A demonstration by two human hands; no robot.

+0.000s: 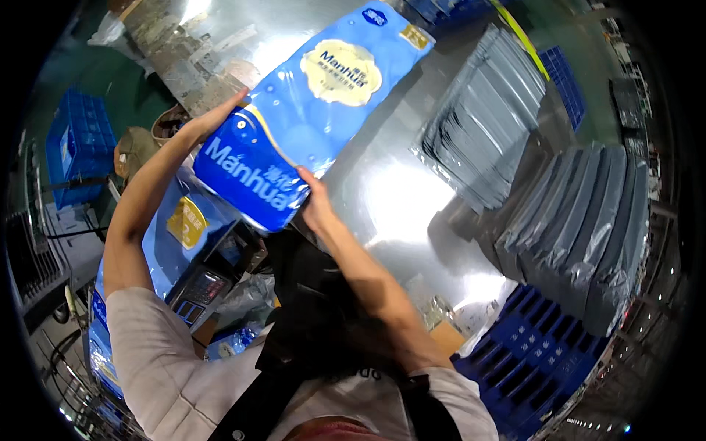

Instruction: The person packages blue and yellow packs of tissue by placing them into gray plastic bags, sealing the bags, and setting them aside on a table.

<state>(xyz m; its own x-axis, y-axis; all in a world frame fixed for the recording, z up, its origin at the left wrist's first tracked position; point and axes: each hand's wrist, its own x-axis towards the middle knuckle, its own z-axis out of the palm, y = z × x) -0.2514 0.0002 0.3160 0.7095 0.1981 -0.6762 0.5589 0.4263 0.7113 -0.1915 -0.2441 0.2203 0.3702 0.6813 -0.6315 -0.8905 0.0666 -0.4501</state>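
A long, glossy blue tissue paper pack (294, 125) with a cream label is held at a slant over the metal table. My left hand (224, 114) grips its left edge about halfway along. Fingers of my right hand (316, 204) clasp the near right corner, with the thumb lying on the front face. The fingers behind the pack are hidden. Close to my left forearm is another blue pack (168, 228) with a gold patch, partly covered by my arm. A dark device with a keypad (202, 287) sits beside that pack.
To the right on the metal table (397, 165) lies a stack of grey plastic bags (485, 110). A second grey stack (581, 209) is nearer, above dark blue plastic crates (537, 342). At the far left stands a blue basket (77, 143); a cardboard piece (446, 338) lies near my right elbow.
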